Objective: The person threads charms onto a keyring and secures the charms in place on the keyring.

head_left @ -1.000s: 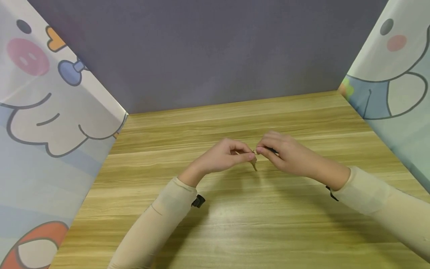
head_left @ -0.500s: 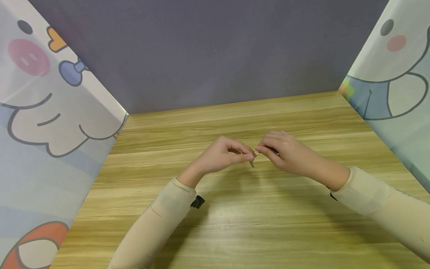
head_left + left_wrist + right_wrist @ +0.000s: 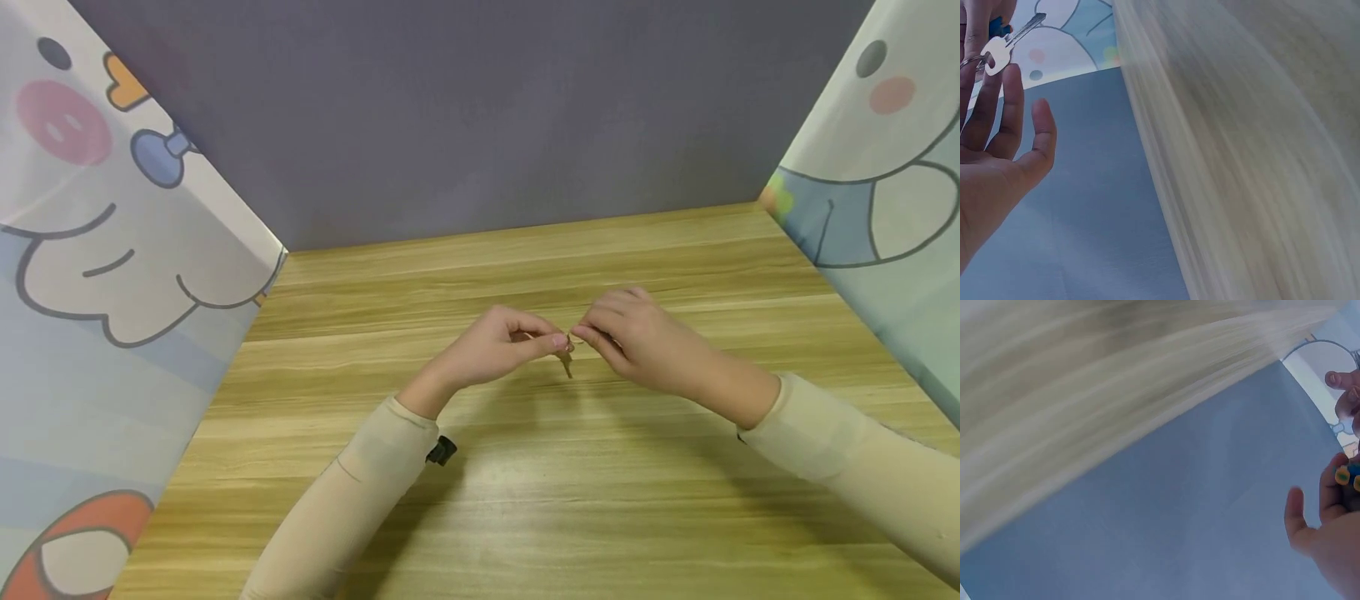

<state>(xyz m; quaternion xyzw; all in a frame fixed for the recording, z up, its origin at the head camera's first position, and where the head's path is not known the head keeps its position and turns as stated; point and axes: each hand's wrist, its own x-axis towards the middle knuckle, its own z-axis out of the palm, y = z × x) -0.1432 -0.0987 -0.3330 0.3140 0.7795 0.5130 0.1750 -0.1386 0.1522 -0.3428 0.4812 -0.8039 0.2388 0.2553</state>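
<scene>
A silver key (image 3: 999,55) hangs on a thin metal ring (image 3: 972,60) in the left wrist view. In the head view, my left hand (image 3: 504,345) pinches the key by its head between thumb and fingers, and the shaft points down toward the tabletop. Close beside it, my right hand (image 3: 641,343) pinches the ring with thumb and forefinger. A small blue and yellow piece (image 3: 1344,474), perhaps a key-ring charm, sits inside the right hand's curled fingers in the right wrist view. Most of that piece is hidden by the hand.
Both hands are over a wood-grain table (image 3: 525,517). A grey-purple panel (image 3: 480,125) rises at its back edge, and cartoon-printed panels (image 3: 135,250) flank it on both sides. A black wrist mount (image 3: 442,451) shows under the left sleeve.
Both hands stay in nearly the same place. The key's hanging shaft swings a little between frames, and the fingertips shift slightly at the ring. The dark piece in the right hand shows less now.
</scene>
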